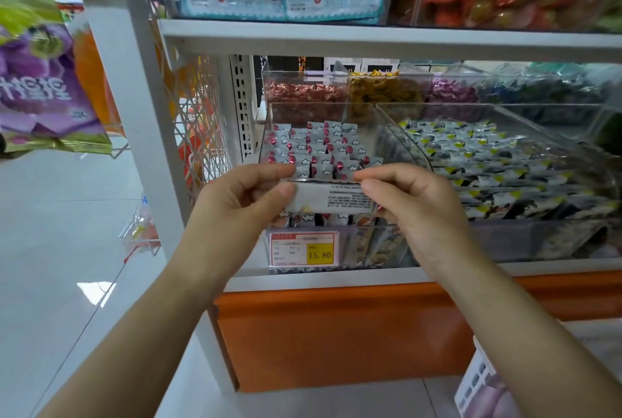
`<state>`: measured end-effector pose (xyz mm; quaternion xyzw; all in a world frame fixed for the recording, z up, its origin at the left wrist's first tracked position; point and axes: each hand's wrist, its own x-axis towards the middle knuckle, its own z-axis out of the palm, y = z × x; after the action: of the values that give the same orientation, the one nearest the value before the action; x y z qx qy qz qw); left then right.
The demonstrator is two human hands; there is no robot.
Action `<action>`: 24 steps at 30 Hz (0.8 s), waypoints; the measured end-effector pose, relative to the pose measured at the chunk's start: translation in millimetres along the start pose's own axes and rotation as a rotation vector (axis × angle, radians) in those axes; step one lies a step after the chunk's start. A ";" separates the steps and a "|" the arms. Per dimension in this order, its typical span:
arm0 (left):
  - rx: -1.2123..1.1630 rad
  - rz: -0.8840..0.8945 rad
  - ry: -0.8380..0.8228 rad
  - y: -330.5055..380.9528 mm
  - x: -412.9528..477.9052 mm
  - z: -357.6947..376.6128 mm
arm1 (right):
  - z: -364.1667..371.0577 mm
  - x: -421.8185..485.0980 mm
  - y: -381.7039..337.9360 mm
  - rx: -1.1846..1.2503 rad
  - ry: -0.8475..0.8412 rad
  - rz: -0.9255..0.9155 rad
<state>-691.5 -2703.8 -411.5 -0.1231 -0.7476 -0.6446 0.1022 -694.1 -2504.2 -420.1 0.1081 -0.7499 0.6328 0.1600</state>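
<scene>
A small white snack packet (331, 197) with fine black print is held level in front of a clear plastic bin (269, 135). My left hand (242, 202) pinches its left end between thumb and fingers. My right hand (407, 202) pinches its right end the same way. The bin behind holds several rows of upright white packets (323, 148) with red and cloud marks. The packet hovers over the bin's front rows, just above its front wall.
A price tag (303, 248) reading 15.80 sits on the bin's front. A second clear bin (572, 226) of black, white and yellow packets stands to the right. Bins of wrapped sweets (304, 91) line the back. The white shelf board (370, 39) is overhead, an orange base panel (336, 333) below.
</scene>
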 end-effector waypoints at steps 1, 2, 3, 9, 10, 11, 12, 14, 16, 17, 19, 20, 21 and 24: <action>0.014 0.008 -0.014 1.0 -0.2 -0.8 | -0.2 0.2 -0.2 -0.011 0.001 -0.013; 0.041 0.019 -0.029 2.4 -0.8 -1.7 | -0.1 -0.1 -0.6 0.001 0.002 -0.013; 0.071 0.035 -0.046 3.0 -1.1 -2.5 | -0.2 -0.2 0.4 0.013 0.008 -0.009; 0.155 0.006 -0.130 3.4 -2.6 0.8 | 1.4 -1.7 1.8 -0.084 0.060 -0.080; 0.145 -0.013 -0.133 2.8 -2.7 2.0 | 2.0 -2.2 0.9 -0.114 0.054 -0.102; 0.148 -0.026 -0.129 2.3 -2.6 3.2 | 2.6 -2.8 0.1 -0.155 0.037 -0.127; 0.163 -0.030 -0.111 0.7 -1.9 3.7 | 3.4 -3.3 -0.9 -0.193 0.016 -0.146; 0.161 -0.042 -0.083 -0.2 0.0 2.7 | 4.5 -3.2 -1.2 -0.195 -0.019 -0.151; 0.154 -0.040 -0.086 1.4 2.2 -0.1 | 3.6 -2.7 -1.1 -0.120 -0.044 -0.111; 0.155 -0.039 -0.096 2.1 3.3 -1.9 | 3.0 -2.4 -1.2 -0.092 -0.053 -0.091; 0.149 -0.048 -0.129 2.8 4.7 -5.7 | 1.6 -1.8 -1.1 -0.074 -0.070 -0.066; 0.139 -0.058 -0.143 2.5 5.4 -7.4 | 1.5 -1.6 -1.3 -0.071 -0.078 -0.061; 0.129 -0.066 -0.152 2.1 6.0 -8.8 | 1.6 -1.4 -1.5 -0.068 -0.083 -0.060; 0.185 -0.051 -0.164 1.3 6.4 -11.7 | 2.8 -1.9 -0.9 -0.084 -0.055 -0.077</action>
<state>-697.3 -2714.8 -406.5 -0.1465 -0.8126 -0.5631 0.0350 -692.3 -2507.3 -420.4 0.1475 -0.7752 0.5908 0.1678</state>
